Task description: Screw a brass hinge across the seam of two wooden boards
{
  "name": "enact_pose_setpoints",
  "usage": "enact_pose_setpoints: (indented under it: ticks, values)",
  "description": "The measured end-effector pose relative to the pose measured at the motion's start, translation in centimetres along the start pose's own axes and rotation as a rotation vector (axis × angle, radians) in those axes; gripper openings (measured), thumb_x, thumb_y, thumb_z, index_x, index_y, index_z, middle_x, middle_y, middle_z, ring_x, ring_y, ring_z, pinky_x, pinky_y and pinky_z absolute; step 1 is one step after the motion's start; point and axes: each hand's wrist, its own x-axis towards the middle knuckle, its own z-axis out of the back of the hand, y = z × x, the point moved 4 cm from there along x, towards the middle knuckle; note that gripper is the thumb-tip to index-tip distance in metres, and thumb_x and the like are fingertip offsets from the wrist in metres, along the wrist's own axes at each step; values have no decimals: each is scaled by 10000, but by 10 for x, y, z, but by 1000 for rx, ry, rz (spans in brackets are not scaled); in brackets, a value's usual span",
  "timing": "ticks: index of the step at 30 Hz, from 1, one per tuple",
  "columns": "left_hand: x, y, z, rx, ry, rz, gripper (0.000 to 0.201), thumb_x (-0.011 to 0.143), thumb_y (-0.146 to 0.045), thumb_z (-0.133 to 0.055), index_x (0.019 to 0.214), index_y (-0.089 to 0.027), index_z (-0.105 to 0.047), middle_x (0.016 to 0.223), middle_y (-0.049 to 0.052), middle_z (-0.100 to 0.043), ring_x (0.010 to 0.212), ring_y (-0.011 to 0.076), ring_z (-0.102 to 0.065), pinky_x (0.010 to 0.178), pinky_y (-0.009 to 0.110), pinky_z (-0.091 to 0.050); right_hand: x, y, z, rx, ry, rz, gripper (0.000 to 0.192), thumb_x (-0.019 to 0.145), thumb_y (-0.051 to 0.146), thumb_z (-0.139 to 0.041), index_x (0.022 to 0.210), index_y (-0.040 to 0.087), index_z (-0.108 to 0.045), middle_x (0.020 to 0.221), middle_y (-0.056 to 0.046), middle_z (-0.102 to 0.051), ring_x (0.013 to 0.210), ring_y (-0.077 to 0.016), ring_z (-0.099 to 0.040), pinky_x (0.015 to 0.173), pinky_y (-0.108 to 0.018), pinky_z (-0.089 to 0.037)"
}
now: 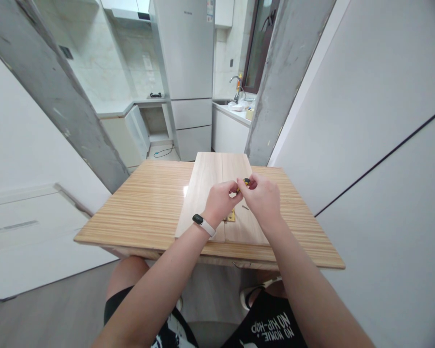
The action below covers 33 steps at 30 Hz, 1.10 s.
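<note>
Two pale wooden boards (206, 179) lie side by side on the table, their seam running away from me. Above them, both hands meet at a small black-and-yellow tool (245, 181), whose exact kind is mostly hidden by fingers. My right hand (265, 195) pinches it from the right. From the left, the closed fingers of my left hand (220, 199) touch its lower end. A brass hinge (231, 216) lies across the seam, partly covered by my left hand. Close to my right hand, a small screw (245, 207) rests on the right board.
The striped wooden table (141, 203) extends on both sides of the boards. Beyond it stand a silver fridge (192, 58), a sink with a faucet (235, 84) and a counter (116, 110). A white panel (366, 145) rises close on the right.
</note>
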Motion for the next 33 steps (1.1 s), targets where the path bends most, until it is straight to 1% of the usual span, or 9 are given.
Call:
enact_pose_setpoints:
  ticks: [4,6,9,13,16,21,24,27,33]
  values:
    - [2,0,2,-37,49,-45,62,911,-227,-716,955,-196,-748,906,30,-776,824,172,-699,801,307,-557,4,-6,0,42,109,42,378,936,539,-652,724,225,-645,699,-53,-714,664,-224,-656,633,-331,-397]
    - [4,0,3,-43,70,-55,72,925,-241,-708,964,-197,-750,904,31,-771,825,173,-693,801,310,-555,7,-11,2,186,166,68,269,918,480,-690,918,212,-719,830,-66,-771,737,-230,-712,677,-337,-488]
    - [5,-1,4,-37,95,-80,96,955,-276,-693,961,-203,-755,911,38,-768,864,183,-689,831,325,-553,11,-16,8,426,276,135,319,927,361,-679,1203,205,-717,1137,-101,-795,935,-237,-766,794,-357,-594]
    - [6,0,6,-32,127,-97,136,952,-278,-713,1062,-223,-771,995,47,-782,972,211,-677,910,370,-552,13,-20,11,515,408,247,320,968,253,-590,1244,239,-751,1286,-81,-772,1108,-236,-755,967,-392,-600]
    - [9,4,7,-53,164,-82,159,935,-259,-732,1084,-225,-775,1030,49,-782,986,212,-681,932,376,-552,15,-24,8,508,389,281,331,971,213,-561,1215,244,-783,1293,-73,-777,1205,-242,-724,1032,-404,-571]
    - [16,8,7,-100,264,-36,135,933,-244,-722,1037,-223,-805,982,40,-800,948,207,-700,876,350,-558,16,-26,2,395,270,268,305,941,209,-607,1162,239,-816,1158,-67,-824,1018,-245,-779,899,-376,-589]
    - [16,9,5,-192,287,30,184,946,-242,-696,1092,-207,-803,1006,45,-815,902,187,-723,832,327,-572,16,-23,2,323,218,249,286,922,209,-631,1121,242,-833,1092,-65,-838,931,-252,-789,858,-373,-588]
    - [13,8,4,-244,275,38,230,960,-243,-677,1157,-198,-786,1040,57,-819,913,179,-741,836,319,-588,16,-20,3,296,199,233,290,914,196,-633,1118,234,-837,1055,-68,-843,899,-253,-792,860,-371,-583]
    - [9,6,8,-164,183,12,237,913,-275,-758,1140,-210,-778,1017,60,-808,914,189,-744,857,345,-613,18,-20,4,210,166,170,286,905,193,-634,1098,239,-840,955,-67,-846,836,-256,-783,819,-373,-563]
